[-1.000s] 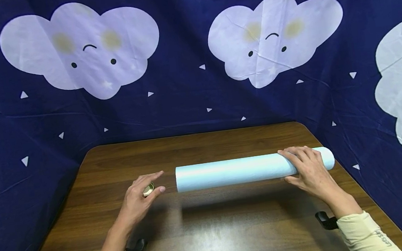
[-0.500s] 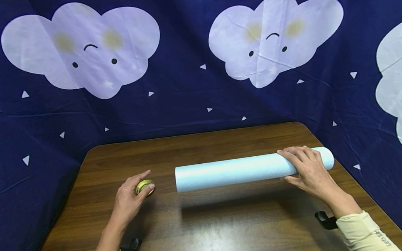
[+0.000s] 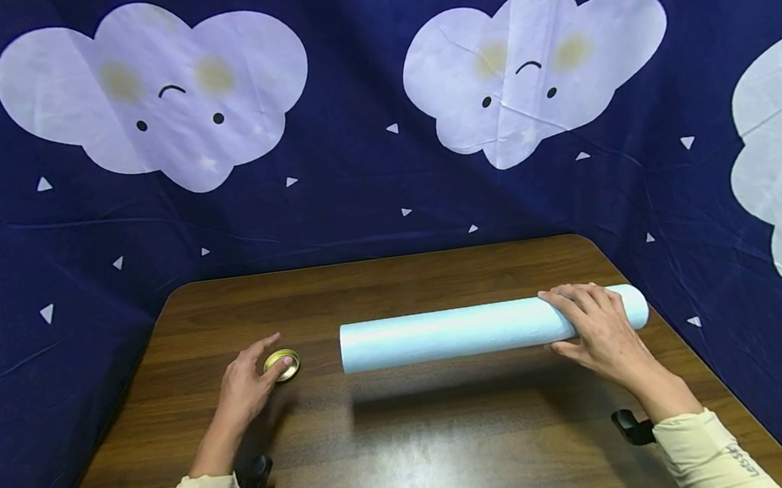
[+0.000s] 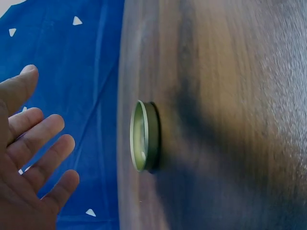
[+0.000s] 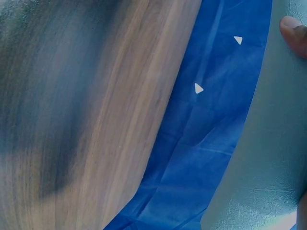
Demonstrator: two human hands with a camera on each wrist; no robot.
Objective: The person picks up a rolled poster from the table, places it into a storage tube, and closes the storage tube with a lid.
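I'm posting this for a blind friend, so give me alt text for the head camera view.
A person's right hand grips a long pale blue cylinder above a wooden table. The open left hand is near a round gold-coloured lid lying on the table. Dark blue cloth printed with upside-down cloud faces fills the background.
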